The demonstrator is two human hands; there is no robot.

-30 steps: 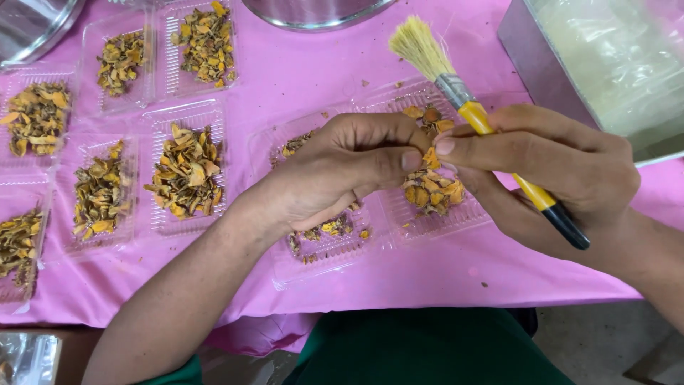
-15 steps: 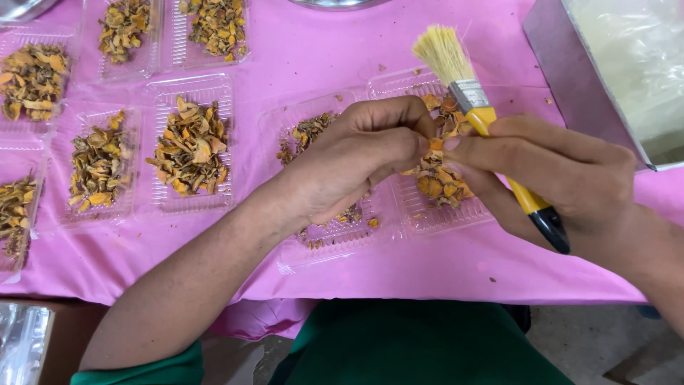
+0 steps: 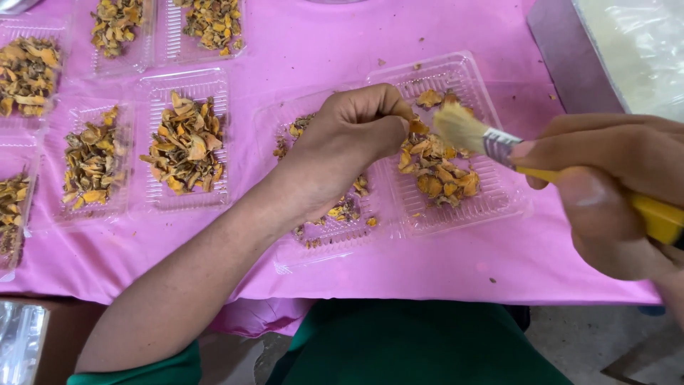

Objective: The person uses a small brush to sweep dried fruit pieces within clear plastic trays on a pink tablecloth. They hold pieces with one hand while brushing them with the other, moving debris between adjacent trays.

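Two hands, bristly yellow-handled brush, ribbed clear tray, dried flakes

**Occlusions and cut-offs, head view**

The left hand is covering most of the near clear tray, hiding its contents beneath. The brush handle is running out of frame at the right edge, and the right hand is being cropped there too. 2 trays at the left edge are showing only partly. The fingertips of the left hand are curling out of sight.
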